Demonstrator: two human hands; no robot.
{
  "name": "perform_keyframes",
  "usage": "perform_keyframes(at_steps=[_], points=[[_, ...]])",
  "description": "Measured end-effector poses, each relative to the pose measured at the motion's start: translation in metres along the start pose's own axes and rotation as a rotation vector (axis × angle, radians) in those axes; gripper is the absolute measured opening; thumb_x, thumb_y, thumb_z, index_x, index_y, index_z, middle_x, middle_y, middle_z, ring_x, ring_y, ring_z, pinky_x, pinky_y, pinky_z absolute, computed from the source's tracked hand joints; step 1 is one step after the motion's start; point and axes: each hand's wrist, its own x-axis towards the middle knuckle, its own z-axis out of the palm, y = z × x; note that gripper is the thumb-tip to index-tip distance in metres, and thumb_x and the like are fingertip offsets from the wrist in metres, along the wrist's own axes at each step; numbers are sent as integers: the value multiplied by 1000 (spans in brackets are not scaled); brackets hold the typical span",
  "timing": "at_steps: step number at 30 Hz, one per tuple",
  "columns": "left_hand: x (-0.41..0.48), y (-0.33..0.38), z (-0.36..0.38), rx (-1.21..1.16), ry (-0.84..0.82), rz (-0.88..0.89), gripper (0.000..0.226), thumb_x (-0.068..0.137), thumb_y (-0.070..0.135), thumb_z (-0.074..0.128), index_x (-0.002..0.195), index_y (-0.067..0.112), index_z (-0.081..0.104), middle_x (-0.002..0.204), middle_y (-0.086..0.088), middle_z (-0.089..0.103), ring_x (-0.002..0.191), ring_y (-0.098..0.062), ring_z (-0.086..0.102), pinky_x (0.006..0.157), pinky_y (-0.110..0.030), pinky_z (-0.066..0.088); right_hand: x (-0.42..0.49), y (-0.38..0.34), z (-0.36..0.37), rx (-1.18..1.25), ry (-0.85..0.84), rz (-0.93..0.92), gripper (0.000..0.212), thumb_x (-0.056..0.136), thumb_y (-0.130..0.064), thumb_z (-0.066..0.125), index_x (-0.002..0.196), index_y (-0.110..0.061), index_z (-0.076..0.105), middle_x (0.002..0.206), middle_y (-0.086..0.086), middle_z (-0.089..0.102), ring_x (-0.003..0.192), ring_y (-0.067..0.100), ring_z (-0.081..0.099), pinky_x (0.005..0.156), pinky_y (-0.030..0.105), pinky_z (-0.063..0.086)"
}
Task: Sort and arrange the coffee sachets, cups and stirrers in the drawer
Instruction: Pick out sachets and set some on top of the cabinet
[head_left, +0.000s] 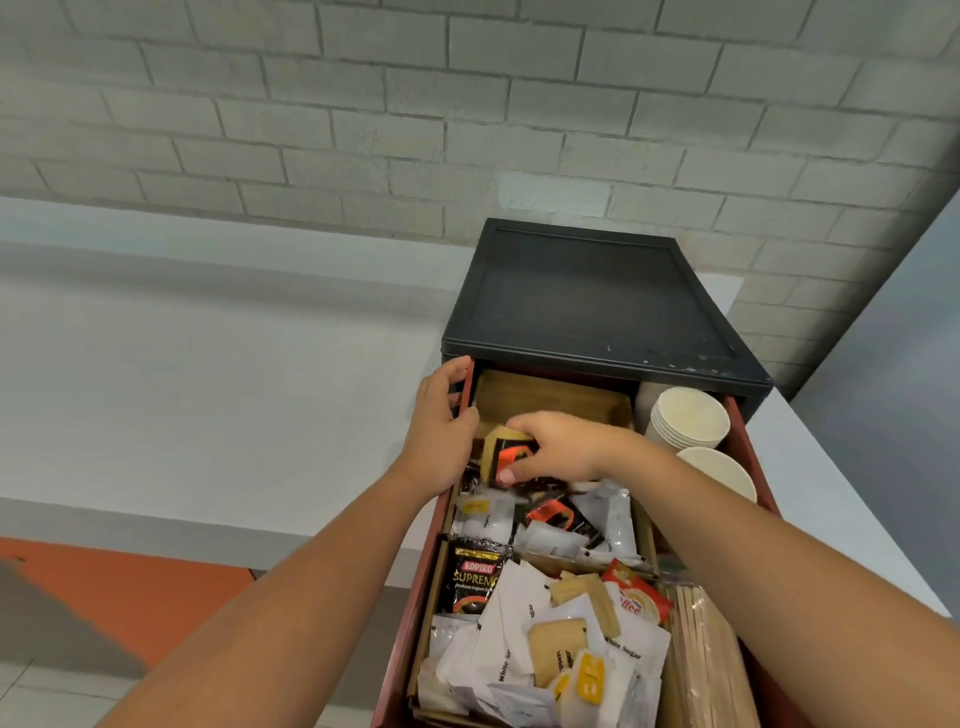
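The red drawer stands pulled out of a black cabinet. Inside lie mixed sachets: black coffee sachets, white sugar packets and brown ones. My right hand grips a black and orange coffee sachet near the drawer's back, in front of an empty wooden compartment. My left hand holds the drawer's left wall, fingers curled over its rim. A stack of white paper cups lies at the back right. Wooden stirrers in clear wrap lie along the right side.
The cabinet stands on a white counter against a grey brick wall. Another white cup lies in front of the stack. An orange and grey floor shows at the lower left.
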Motion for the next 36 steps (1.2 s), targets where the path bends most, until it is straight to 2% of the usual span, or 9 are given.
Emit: perform_keyframes(at_steps=[5, 9, 12, 17, 20, 24, 28, 32, 36], points=[[-1, 1, 1, 21, 1, -8, 55, 98, -3, 47, 144, 27, 39, 147, 1, 39, 125, -9, 42, 99, -23, 37, -34, 4, 23, -209, -147, -2, 49, 97, -30, 54, 144, -22, 40, 139, 2, 47, 124, 22, 46, 101, 33, 39], [0, 1, 2, 39, 0, -20, 55, 99, -1, 47, 144, 29, 38, 149, 3, 38, 127, -10, 41, 99, -23, 37, -56, 8, 28, -183, -217, 22, 70, 95, -45, 53, 154, -29, 18, 160, -5, 17, 145, 17, 19, 117, 34, 22], [0, 1, 2, 40, 6, -23, 55, 98, -1, 48, 144, 28, 38, 148, 2, 38, 130, -13, 42, 100, -24, 38, -65, 8, 22, -47, -104, 44, 66, 95, -41, 51, 153, -30, 22, 160, -5, 18, 145, 16, 20, 115, 35, 23], [0, 2, 2, 39, 6, -30, 55, 99, -1, 48, 145, 27, 38, 149, 1, 39, 129, -13, 42, 97, -22, 37, -64, 18, 16, 101, 260, 253, 40, 101, -24, 39, 138, -15, 50, 142, 6, 50, 126, 23, 49, 100, 31, 39], [0, 2, 2, 40, 7, -28, 56, 98, -1, 47, 146, 26, 37, 149, 0, 39, 130, -14, 42, 97, -23, 37, -58, 26, 22, 76, 228, 387, 36, 102, -21, 35, 123, -9, 62, 124, 12, 62, 110, 27, 58, 94, 37, 46], [-1, 2, 2, 37, 5, -25, 56, 98, -2, 47, 146, 25, 37, 149, 0, 39, 132, -16, 42, 98, -22, 37, -45, 33, 35, -82, 146, 484, 34, 99, -21, 38, 114, -3, 63, 115, 14, 63, 99, 27, 58, 78, 30, 44], [-1, 2, 2, 43, 11, -25, 56, 98, -2, 48, 146, 26, 38, 149, 2, 41, 126, -9, 41, 96, -20, 36, -37, 33, 40, -157, 152, 524, 31, 99, -21, 39, 110, -3, 62, 111, 17, 63, 104, 33, 59, 74, 33, 39], [0, 2, 2, 36, 8, -28, 56, 98, -2, 48, 146, 25, 38, 148, 2, 41, 125, -10, 42, 96, -21, 36, -36, 30, 44, -132, 172, 536, 36, 101, -28, 38, 118, -2, 56, 120, 20, 57, 111, 35, 54, 80, 36, 39], [0, 1, 0, 21, 0, -30, 56, 98, -2, 48, 147, 23, 38, 147, 1, 41, 124, -11, 43, 95, -19, 37, -36, 22, 50, 14, 207, 572, 39, 104, -20, 33, 138, -5, 43, 142, 20, 36, 128, 40, 38, 99, 42, 37]])
